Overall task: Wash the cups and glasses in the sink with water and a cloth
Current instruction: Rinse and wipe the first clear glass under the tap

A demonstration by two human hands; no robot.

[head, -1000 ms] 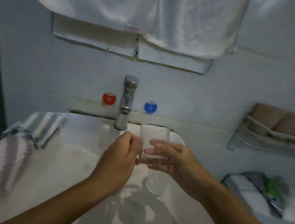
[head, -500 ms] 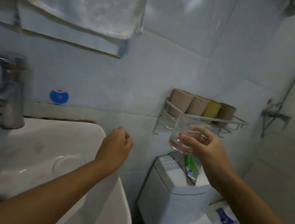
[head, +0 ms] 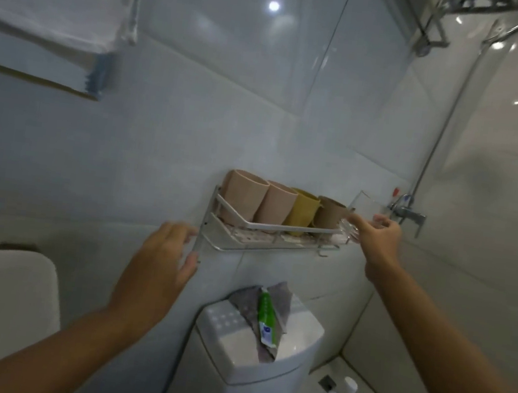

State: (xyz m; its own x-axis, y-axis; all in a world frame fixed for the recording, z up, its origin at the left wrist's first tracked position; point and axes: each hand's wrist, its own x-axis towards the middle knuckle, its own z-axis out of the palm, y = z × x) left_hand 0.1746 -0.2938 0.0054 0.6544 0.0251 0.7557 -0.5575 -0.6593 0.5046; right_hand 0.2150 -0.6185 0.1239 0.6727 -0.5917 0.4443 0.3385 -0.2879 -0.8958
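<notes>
The clear glass [head: 355, 215], half hidden by the right hand [head: 377, 235] pinching it, blurs beside matte cups [head: 286, 205]; left hand [head: 162, 259] open, empty.

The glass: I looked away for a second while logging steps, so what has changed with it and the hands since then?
The right hand carried the glass from over the sink to the right end of the wall rack, beside the brown cup. The left hand let go of it, opened, and now reaches toward the rack's left end. The four cups stayed in the rack.
</notes>
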